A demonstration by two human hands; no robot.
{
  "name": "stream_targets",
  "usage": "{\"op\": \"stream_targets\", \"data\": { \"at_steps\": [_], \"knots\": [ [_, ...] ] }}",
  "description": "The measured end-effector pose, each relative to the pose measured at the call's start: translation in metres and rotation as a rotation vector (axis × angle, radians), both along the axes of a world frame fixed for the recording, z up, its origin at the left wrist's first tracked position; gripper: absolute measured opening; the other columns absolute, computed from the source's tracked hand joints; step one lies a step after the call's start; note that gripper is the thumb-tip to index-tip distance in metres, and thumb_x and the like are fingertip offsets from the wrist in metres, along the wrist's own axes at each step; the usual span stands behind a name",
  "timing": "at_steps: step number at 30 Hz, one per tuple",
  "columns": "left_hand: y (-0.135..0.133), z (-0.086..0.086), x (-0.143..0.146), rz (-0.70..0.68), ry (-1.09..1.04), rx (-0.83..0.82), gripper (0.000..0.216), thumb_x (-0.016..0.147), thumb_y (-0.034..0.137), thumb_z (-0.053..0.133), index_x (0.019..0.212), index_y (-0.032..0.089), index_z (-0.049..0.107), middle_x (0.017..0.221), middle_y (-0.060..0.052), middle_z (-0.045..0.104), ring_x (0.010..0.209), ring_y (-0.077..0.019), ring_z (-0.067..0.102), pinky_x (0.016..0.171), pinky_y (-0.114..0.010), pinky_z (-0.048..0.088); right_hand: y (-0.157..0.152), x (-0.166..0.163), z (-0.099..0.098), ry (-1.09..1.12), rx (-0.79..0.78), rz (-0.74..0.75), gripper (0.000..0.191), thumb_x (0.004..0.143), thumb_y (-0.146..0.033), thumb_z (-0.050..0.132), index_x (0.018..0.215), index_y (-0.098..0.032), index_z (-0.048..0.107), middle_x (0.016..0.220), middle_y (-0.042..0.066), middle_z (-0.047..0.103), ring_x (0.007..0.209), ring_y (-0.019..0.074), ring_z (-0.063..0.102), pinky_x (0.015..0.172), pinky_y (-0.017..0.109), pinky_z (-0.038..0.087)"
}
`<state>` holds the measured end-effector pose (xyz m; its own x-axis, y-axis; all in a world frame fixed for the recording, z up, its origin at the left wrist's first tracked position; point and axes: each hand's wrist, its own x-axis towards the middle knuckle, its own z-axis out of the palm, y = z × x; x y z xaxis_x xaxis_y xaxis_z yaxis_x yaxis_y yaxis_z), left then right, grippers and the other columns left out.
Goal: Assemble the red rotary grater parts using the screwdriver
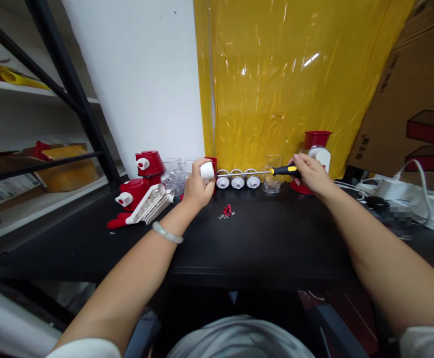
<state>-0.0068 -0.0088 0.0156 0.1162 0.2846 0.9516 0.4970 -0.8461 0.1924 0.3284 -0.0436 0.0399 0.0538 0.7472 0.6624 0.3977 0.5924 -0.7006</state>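
Note:
My left hand (199, 190) is closed around a white round plastic part (207, 170), held above the black table. In my right hand (309, 170) is a screwdriver (284, 170) with a black and yellow handle, held level by its rear end. Its long metal shaft points left and the tip meets the right side of the white part; exact contact is hidden. Below the hands, small red pieces (228, 209) and several small metal pieces (223, 217) lie in a loose group. Behind the shaft stand three round white-and-metal parts (238, 182) in a row.
Red housings (150, 163) and white handle-like parts (151, 203) sit at left. Clear plastic pieces (272, 184) stand behind. A red-and-white assembled unit (316, 141) is beyond my right hand. White chargers and cables (391, 189) lie right; a black shelf frame (58, 64) rises left.

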Motion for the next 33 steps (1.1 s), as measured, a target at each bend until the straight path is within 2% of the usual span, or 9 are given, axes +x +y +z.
{"op": "stream_targets", "data": {
  "at_steps": [6,12,20,25,27,29,31,33],
  "knots": [
    [-0.001,0.002,-0.001,0.008,-0.007,-0.105,0.053,0.071,0.007,0.059,0.121,0.023,0.048,0.102,-0.006,0.062,0.081,-0.0213,0.062,0.073,-0.035,0.05,0.012,0.001,-0.007,0.031,0.011,0.045,0.043,0.08,-0.067,0.06,0.078,-0.024,0.056,0.051,-0.005,0.052,0.039,0.0124,0.046,0.039,0.026,0.035],
    [0.003,0.001,-0.001,-0.022,0.014,-0.183,0.052,0.069,0.006,0.058,0.118,0.023,0.048,0.087,-0.002,0.06,0.068,-0.018,0.059,0.065,-0.032,0.048,0.017,0.003,-0.008,0.19,0.055,0.066,0.046,0.067,-0.064,0.073,0.08,-0.022,0.06,0.073,-0.001,0.06,0.054,0.0118,0.054,0.046,0.026,0.047],
    [-0.006,0.002,0.006,-0.003,0.054,-0.407,0.048,0.074,0.008,0.054,0.119,0.021,0.045,0.082,-0.001,0.06,0.069,-0.0158,0.06,0.069,-0.03,0.05,0.013,0.009,-0.01,0.333,-0.105,0.225,0.046,0.056,-0.052,0.086,0.083,-0.024,0.061,0.08,0.0,0.06,0.066,0.0122,0.058,0.058,0.027,0.053],
    [-0.007,-0.002,0.01,-0.044,0.024,-0.543,0.047,0.076,0.009,0.054,0.119,0.022,0.044,0.083,0.0,0.059,0.057,-0.0119,0.058,0.061,-0.027,0.052,0.013,0.007,-0.013,0.413,-0.172,0.285,0.047,0.052,-0.044,0.089,0.084,-0.026,0.059,0.085,-0.002,0.059,0.069,0.0122,0.06,0.059,0.026,0.053],
    [-0.005,-0.005,0.011,-0.066,0.004,-0.597,0.047,0.076,0.009,0.054,0.12,0.022,0.043,0.083,0.0,0.059,0.053,-0.01,0.056,0.056,-0.025,0.052,0.015,0.004,-0.014,0.412,-0.168,0.244,0.047,0.056,-0.047,0.087,0.086,-0.027,0.058,0.087,-0.002,0.06,0.068,0.0125,0.061,0.059,0.026,0.053],
    [-0.003,-0.007,0.012,-0.083,-0.017,-0.637,0.047,0.077,0.01,0.054,0.121,0.022,0.042,0.082,0.0,0.059,0.051,-0.0096,0.056,0.051,-0.023,0.051,0.019,0.003,-0.017,0.394,-0.19,0.185,0.044,0.065,-0.058,0.078,0.088,-0.026,0.056,0.082,0.0,0.061,0.063,0.0141,0.062,0.056,0.028,0.053],
    [-0.002,-0.009,0.013,-0.086,-0.033,-0.658,0.047,0.077,0.01,0.054,0.122,0.022,0.042,0.08,0.0,0.058,0.049,-0.0097,0.057,0.048,-0.022,0.051,0.022,0.004,-0.02,0.333,-0.244,0.121,0.048,0.076,-0.071,0.06,0.086,-0.025,0.055,0.068,0.001,0.06,0.054,0.0156,0.06,0.049,0.029,0.05],
    [0.0,-0.01,0.013,-0.082,-0.036,-0.673,0.047,0.078,0.01,0.054,0.122,0.022,0.042,0.079,0.001,0.057,0.049,-0.0094,0.056,0.047,-0.022,0.051,0.024,0.007,-0.024,0.195,-0.287,0.053,0.056,0.079,-0.078,0.047,0.079,-0.022,0.054,0.054,0.001,0.056,0.043,0.0149,0.053,0.042,0.028,0.042]
  ]
}}
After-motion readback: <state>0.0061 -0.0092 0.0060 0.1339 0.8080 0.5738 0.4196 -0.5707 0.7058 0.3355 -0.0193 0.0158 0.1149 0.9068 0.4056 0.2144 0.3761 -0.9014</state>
